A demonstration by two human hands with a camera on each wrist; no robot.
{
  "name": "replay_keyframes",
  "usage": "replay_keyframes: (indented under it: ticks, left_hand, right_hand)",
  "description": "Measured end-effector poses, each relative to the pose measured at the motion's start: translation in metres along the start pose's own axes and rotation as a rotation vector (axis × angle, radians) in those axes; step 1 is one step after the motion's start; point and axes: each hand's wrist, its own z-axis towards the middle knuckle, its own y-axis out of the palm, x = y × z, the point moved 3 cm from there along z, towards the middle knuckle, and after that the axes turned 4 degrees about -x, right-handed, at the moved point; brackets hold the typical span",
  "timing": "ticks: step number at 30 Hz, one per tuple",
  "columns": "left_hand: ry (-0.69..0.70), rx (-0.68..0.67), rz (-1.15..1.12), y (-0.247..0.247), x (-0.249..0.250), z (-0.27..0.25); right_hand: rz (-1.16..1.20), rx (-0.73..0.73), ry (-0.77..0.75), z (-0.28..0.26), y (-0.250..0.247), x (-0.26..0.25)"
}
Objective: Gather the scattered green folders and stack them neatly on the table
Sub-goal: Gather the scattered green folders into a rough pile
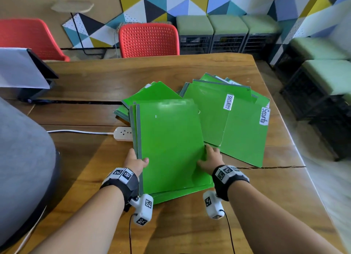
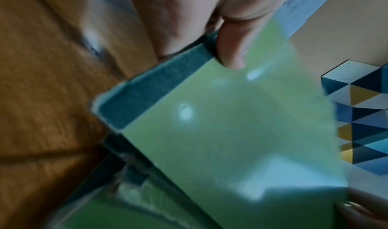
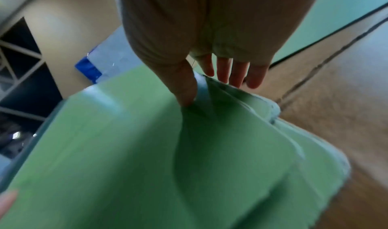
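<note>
Several green folders with grey spines form a small pile (image 1: 169, 139) (image 2: 231, 133) (image 3: 126, 149) that I hold between both hands, tilted above the wooden table (image 1: 190, 225). My left hand (image 1: 135, 161) (image 2: 210, 33) grips the spine edge, thumb on top. My right hand (image 1: 209, 159) (image 3: 199, 66) grips the right edge, thumb pressing the top cover, fingers beneath. More green folders lie fanned to the right, two labelled "Security" (image 1: 212, 113) (image 1: 247, 132). Another green folder (image 1: 152, 94) lies behind the held pile.
A white power strip (image 1: 123, 133) with its cable lies left of the pile. A dark stand with white paper (image 1: 24, 73) stands at the far left. Red chairs (image 1: 149, 41) sit behind the table. A grey rounded object (image 1: 20, 158) is at near left.
</note>
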Motion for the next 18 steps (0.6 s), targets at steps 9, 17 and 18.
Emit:
replay_keyframes:
  ticks: [9,17,18]
  left_hand:
    - [0.336,0.063,-0.27,-0.038,0.054,-0.032]
    - [0.356,0.016,-0.391,-0.04,0.046,-0.038]
    - [0.334,0.014,-0.334,-0.038,0.04,-0.036]
  right_hand:
    - [0.662,0.153,-0.321,-0.039,-0.068,-0.047]
    - [0.721,0.169,-0.366,-0.054,-0.047,-0.041]
    - [0.626,0.163,-0.334,-0.054,-0.041,-0.038]
